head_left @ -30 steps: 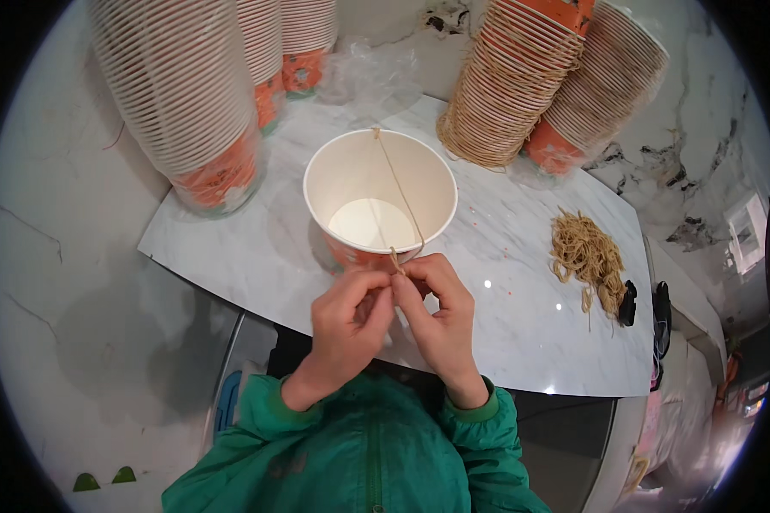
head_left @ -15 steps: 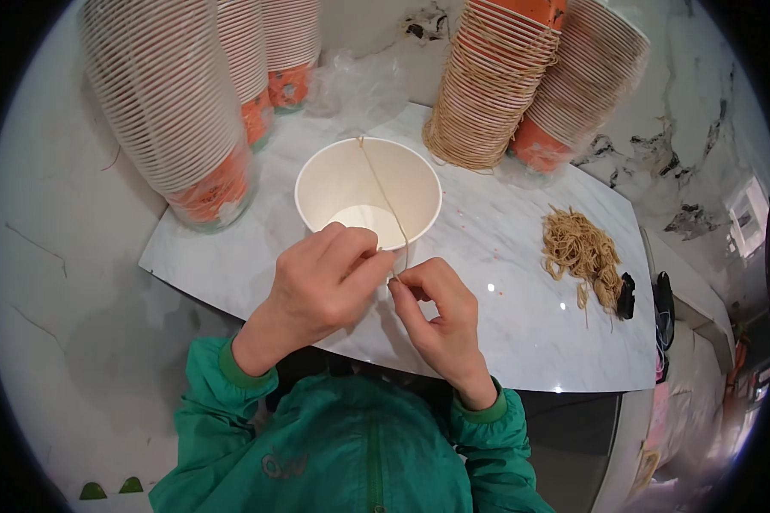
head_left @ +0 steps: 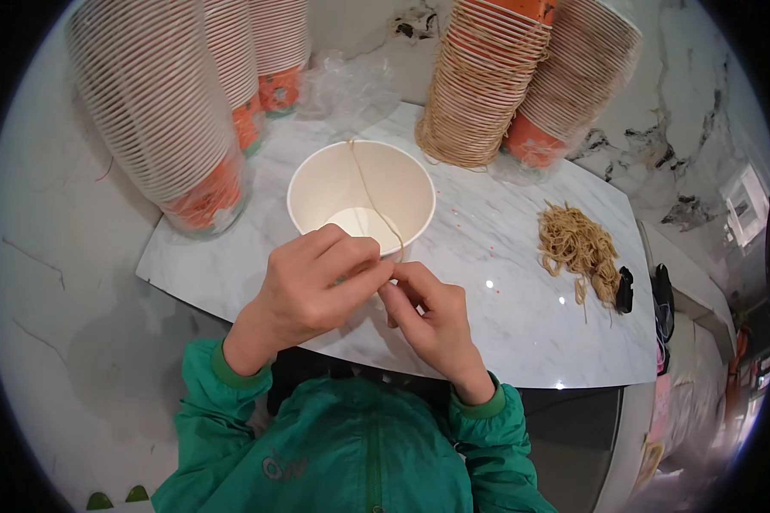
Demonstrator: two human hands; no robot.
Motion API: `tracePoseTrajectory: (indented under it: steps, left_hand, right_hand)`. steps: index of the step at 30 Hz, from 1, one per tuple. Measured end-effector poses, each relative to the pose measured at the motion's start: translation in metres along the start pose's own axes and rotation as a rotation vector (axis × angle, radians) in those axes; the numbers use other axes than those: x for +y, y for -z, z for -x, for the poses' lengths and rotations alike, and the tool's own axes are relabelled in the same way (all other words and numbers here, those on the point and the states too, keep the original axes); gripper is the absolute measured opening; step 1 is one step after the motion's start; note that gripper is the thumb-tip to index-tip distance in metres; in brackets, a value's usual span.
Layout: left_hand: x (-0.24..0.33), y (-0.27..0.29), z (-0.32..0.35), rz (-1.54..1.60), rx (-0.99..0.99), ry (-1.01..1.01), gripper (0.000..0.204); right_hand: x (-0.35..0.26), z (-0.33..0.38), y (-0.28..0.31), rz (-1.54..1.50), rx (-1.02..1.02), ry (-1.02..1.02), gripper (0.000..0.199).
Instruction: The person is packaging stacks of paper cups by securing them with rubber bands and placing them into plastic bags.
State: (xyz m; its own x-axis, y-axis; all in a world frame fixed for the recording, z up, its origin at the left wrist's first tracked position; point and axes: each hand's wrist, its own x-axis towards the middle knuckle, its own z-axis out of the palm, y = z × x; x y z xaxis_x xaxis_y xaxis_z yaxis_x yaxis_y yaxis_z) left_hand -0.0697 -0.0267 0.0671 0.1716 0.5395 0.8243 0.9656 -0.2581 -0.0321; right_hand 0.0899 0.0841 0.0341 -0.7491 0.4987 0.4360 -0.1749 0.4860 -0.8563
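Cup (head_left: 361, 201) between stacks (head_left: 167, 111), before hands (head_left: 316, 282)

White paper cup (head_left: 361, 202) upright on marble – tan string (head_left: 370, 195) stretched across rim.

At frame centre, the left hand (head_left: 312, 286) and right hand (head_left: 428, 312) pinch a thin string (head_left: 370, 192) stretched across a white paper cup (head_left: 361, 201). Loose strings (head_left: 577, 248) lie at right.

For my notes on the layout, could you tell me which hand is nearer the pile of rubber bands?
Right. The right hand lies left of the pile of rubber bands; the left hand is farther left, beyond it.
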Motion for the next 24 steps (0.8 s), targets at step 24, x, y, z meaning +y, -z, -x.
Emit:
tracePoseTrajectory:
  steps: [24]
  left_hand:
    - [-0.007,-0.003,0.007,0.206,0.030,0.097,0.038]
  right_hand:
    - [-0.009,0.004,-0.001,-0.504,-0.096,-0.352,0.025]
